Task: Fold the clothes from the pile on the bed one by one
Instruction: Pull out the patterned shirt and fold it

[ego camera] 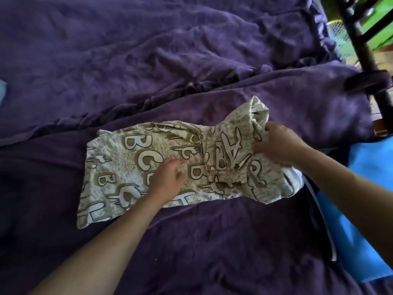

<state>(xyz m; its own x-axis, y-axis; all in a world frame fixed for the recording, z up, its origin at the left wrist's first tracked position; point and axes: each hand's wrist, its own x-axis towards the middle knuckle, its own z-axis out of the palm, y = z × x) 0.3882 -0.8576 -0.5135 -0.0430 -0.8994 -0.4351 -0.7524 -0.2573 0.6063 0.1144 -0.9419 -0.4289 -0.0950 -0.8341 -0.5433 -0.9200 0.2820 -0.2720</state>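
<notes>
I am pinning the middle of the letter-print garment point(127, 160), on the purple bedcover point(212, 241), with my flat left hand point(168, 177), while my right hand point(278, 145) is gripping its bunched right end, probably a sleeve. Next, that end is needing folding leftward over the garment; the pile is lying outside the view.

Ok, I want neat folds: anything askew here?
Yes: the printed garment is bunched and crumpled at its right end, where the right hand grips it; the left hand rests on the flat part.
</notes>
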